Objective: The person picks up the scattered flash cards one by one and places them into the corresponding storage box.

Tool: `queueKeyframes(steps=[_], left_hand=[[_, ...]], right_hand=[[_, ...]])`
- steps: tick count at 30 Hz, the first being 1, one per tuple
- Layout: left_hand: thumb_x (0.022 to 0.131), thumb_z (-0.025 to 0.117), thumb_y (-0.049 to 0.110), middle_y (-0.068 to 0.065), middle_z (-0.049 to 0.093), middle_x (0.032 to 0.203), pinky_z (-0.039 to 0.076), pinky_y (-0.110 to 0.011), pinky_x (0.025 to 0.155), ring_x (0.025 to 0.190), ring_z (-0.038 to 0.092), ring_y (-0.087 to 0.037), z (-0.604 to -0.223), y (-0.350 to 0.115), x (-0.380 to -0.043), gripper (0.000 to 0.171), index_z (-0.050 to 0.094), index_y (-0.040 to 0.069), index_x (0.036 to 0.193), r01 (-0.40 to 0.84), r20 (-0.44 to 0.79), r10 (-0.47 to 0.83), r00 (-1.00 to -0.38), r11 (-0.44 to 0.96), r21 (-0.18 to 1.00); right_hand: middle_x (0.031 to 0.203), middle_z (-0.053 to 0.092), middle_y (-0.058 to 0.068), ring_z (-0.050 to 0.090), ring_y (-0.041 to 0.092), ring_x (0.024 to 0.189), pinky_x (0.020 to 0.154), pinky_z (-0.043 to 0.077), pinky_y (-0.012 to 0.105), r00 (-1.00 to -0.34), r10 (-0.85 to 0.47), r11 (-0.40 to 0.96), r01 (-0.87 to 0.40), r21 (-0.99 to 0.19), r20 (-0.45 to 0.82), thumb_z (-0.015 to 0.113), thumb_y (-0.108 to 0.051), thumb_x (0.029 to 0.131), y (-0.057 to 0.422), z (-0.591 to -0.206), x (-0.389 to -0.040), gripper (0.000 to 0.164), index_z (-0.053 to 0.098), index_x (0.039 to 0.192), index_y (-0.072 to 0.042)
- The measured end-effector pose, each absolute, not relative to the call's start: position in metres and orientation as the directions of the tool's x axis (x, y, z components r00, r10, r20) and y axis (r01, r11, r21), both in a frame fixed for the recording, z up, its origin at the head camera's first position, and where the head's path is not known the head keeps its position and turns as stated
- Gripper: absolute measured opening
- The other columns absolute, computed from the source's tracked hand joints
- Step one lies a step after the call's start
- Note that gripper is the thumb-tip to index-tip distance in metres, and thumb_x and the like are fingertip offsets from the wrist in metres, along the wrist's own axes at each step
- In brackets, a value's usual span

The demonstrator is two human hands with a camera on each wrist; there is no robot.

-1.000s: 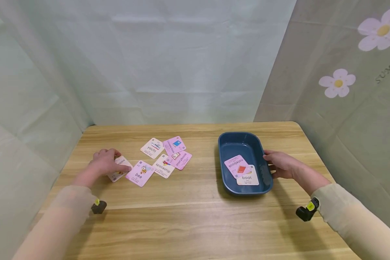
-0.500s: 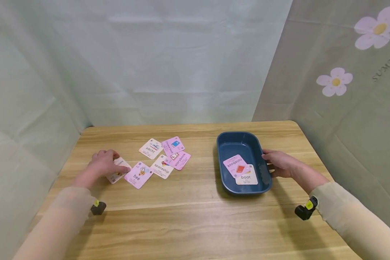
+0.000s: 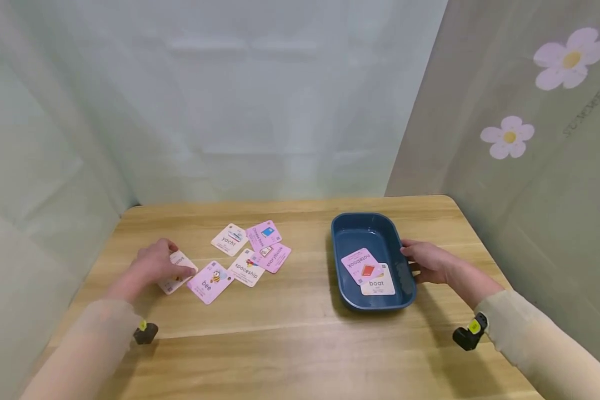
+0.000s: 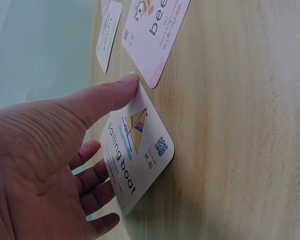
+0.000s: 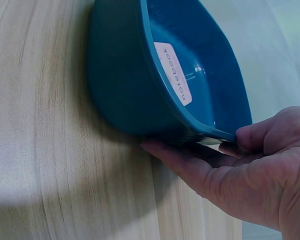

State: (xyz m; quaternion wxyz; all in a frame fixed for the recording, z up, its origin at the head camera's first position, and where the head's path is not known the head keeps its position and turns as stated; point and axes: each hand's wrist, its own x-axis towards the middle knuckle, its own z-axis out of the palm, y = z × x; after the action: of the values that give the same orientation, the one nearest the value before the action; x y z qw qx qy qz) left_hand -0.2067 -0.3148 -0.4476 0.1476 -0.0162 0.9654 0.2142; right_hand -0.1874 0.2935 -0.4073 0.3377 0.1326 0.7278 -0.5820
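Both forearms are reaching in from the near edge of the wooden table (image 3: 290, 333), sleeves resting low.

Left hand (image 3: 152, 265) is lying palm-down at the left, pinching the "sailing boat" card (image 4: 137, 152): thumb (image 4: 107, 95) on its face, fingers curling under the far edge (card's lifted edge is tilting up off the wood in the left wrist view).

The "bee" card (image 3: 210, 281) is lying just right of it, near but not clearly touching.

Right hand (image 3: 427, 261) is gripping the right rim of the blue tray (image 3: 341, 278), thumb over the lip, fingers under the wall.

Inside the tray, the "boat" card (image 3: 378, 282) is sitting under the "notebook" card (image 3: 361, 262).

Farther back, "spaceship" (image 3: 245, 268), "storybook" (image 3: 275, 256) and "yacht" (image 3: 229, 239) cards are overlapping loosely with one more pink card (image 3: 263, 233) (text unreadable).
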Motion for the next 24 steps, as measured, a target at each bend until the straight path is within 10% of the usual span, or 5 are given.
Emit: queueKeyframes(steps=[24], left_hand=[[0.098, 0.066, 0.025, -0.022, 0.06, 0.097, 0.046, -0.045, 0.076, 0.089, 0.054, -0.036, -0.44, -0.325, -0.211, 0.045, 0.055, -0.014, 0.118, -0.065, -0.273, 0.056, -0.96, 0.908, 0.415]], right_hand=[[0.164, 0.007, 0.032, 0.02, 0.054, 0.145, 0.106, 0.031, 0.071, -0.736, -0.207, 0.313, 0.574, -0.756, -0.644, 0.027, -0.017, 0.113, 0.293, -0.407, -0.186, 0.059, -0.002, 0.163, -0.005]])
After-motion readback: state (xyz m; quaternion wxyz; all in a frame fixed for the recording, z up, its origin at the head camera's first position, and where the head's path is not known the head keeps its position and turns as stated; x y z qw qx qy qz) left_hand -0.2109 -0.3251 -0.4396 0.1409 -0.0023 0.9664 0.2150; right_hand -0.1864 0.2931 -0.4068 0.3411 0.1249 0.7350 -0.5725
